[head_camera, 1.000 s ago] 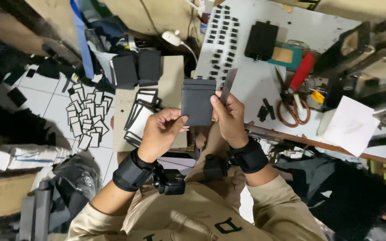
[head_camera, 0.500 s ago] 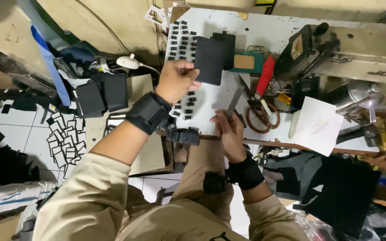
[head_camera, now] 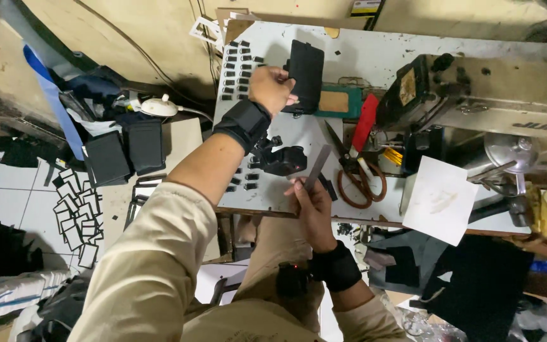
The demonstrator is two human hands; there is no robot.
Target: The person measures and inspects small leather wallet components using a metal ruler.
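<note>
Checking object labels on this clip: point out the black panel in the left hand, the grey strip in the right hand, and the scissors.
Black panel (head_camera: 305, 73), head view, middle of its flat face.
Grey strip (head_camera: 318, 166), head view, mid-length above the fingers.
Scissors (head_camera: 361, 183), head view, on the orange-brown handle loops.

A small leather or sewing workshop is showing itself: a sewing machine (head_camera: 476, 101) and scissors (head_camera: 356, 171) are sitting right of the fingers (head_camera: 286, 95) on a scuffed white surface (head_camera: 362, 50), with cut black pieces (head_camera: 238, 69) lying left.
</note>
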